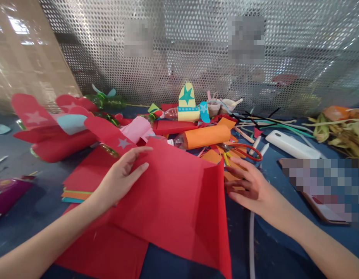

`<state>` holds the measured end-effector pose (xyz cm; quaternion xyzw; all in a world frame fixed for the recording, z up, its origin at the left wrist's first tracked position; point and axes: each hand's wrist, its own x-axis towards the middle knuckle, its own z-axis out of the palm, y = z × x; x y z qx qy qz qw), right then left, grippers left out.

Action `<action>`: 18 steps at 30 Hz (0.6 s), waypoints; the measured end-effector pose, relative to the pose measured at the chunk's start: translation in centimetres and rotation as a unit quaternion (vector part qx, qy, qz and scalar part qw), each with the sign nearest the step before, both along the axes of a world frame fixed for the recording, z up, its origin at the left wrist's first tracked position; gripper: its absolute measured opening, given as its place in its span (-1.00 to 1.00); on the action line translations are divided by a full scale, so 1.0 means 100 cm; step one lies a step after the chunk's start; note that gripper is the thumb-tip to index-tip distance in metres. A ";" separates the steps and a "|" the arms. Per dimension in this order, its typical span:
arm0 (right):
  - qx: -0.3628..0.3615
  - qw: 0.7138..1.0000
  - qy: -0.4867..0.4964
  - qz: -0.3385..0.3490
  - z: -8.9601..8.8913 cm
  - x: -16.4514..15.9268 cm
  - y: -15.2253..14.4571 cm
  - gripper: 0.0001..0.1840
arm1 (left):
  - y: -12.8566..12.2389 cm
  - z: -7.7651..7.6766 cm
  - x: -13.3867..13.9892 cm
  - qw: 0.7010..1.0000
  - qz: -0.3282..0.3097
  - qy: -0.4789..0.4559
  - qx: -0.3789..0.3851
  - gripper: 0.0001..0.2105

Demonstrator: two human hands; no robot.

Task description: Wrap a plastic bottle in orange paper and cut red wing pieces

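A large red paper sheet (pixel 170 193) lies in front of me, its right edge bent up into a standing fold. My left hand (pixel 122 174) is over the sheet's upper left side, thumb and forefinger apart, nothing held. Just right of the raised fold hovers my right hand (pixel 251 186), fingers spread and curved, with nothing in it. More red paper (pixel 109 248) lies underneath, and a stack with green, orange and blue edges (pixel 74 197) sits at the left. Scissors with red handles (pixel 247 151) rest beyond my right hand.
Behind the sheet lies a bottle wrapped in orange paper (pixel 208 135); a yellow-wrapped one (pixel 188 113) is farther back. Red star-marked paper crafts (pixel 57 131) stand left. A white device (pixel 292 143) and a partly blurred tablet-like object (pixel 313 205) lie right. Perforated metal (pixel 191 42) closes the back.
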<state>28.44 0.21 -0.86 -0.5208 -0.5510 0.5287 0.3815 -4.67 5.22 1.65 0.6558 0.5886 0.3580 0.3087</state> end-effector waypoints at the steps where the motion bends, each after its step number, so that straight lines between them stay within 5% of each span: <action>1: 0.013 0.999 -0.030 0.013 -0.001 -0.002 -0.002 -0.33 | 0.001 -0.001 -0.003 0.998 -0.020 0.052 0.007 -0.69; 5: 0.075 0.978 -0.189 0.053 0.004 -0.005 -0.011 -0.49 | 0.003 -0.004 -0.013 0.963 -0.106 0.249 -0.006 -0.71; 11: 0.215 0.893 -0.356 0.172 0.018 -0.013 -0.027 -0.50 | -0.011 0.009 0.009 0.860 -0.029 0.447 0.246 -0.73; 14: 0.232 0.871 -0.384 0.203 0.018 -0.017 -0.031 -0.50 | -0.018 0.016 0.044 0.838 -0.211 0.438 0.247 -0.77; 16: 0.219 0.876 -0.377 0.206 0.019 -0.018 -0.030 -0.52 | -0.017 0.016 0.068 0.812 -0.326 0.434 0.213 -0.77; 18: 0.198 0.894 -0.354 0.192 0.022 -0.018 -0.027 -0.56 | -0.011 0.015 0.088 0.795 -0.377 0.438 0.187 -0.80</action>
